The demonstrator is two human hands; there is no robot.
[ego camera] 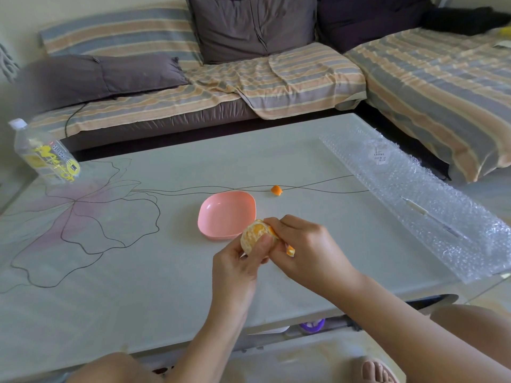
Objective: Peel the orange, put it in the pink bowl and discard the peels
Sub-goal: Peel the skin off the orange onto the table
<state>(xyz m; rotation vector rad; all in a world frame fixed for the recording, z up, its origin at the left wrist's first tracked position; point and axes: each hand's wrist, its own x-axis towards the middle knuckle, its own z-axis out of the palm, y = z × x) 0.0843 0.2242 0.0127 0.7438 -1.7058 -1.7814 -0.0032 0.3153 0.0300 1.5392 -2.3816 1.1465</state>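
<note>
A mostly peeled orange [253, 235] is held above the table, just in front of the empty pink bowl [221, 211]. My left hand [240, 265] grips the fruit from below, thumb on its front. My right hand [307, 251] pinches a strip of peel [289, 250] still hanging from the orange's right side. One small loose bit of peel [276, 190] lies on the table behind the bowl to the right.
A pale glass table [138, 272] with a flower drawing carries a clear plastic bottle [44, 154] at the far left and a sheet of bubble wrap [420, 197] along the right edge. A striped sofa [249, 87] stands behind. My knees and a foot show below.
</note>
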